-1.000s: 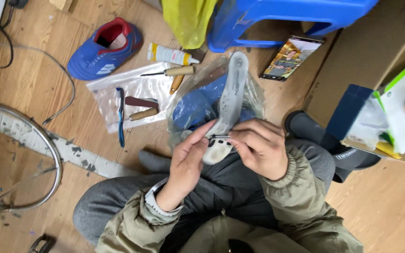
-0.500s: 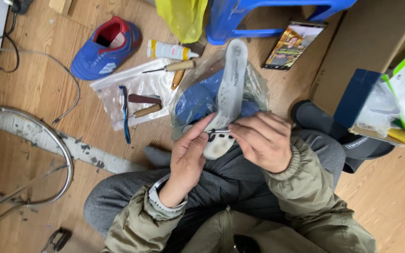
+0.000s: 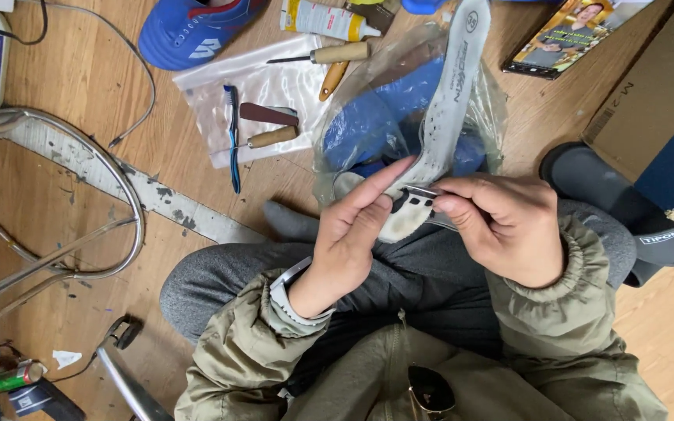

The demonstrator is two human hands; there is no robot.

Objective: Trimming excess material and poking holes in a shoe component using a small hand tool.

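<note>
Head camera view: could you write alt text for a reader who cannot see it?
Two hands, left hand and right hand, hold a pale insole above the lap. Behind lie a blue shoe, a glue tube and wooden-handled tools on a wooden floor.

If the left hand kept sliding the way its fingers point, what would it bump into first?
The left hand points up and right along the grey insole. It already touches it, so the insole comes first, then probably the blue shoe in the clear bag; depth is unclear.

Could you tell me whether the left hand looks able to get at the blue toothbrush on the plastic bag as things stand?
Probably yes. The left hand is on the shoe insole, and the blue toothbrush lies uncovered on the plastic bag to its left, with bare floor between.
</note>
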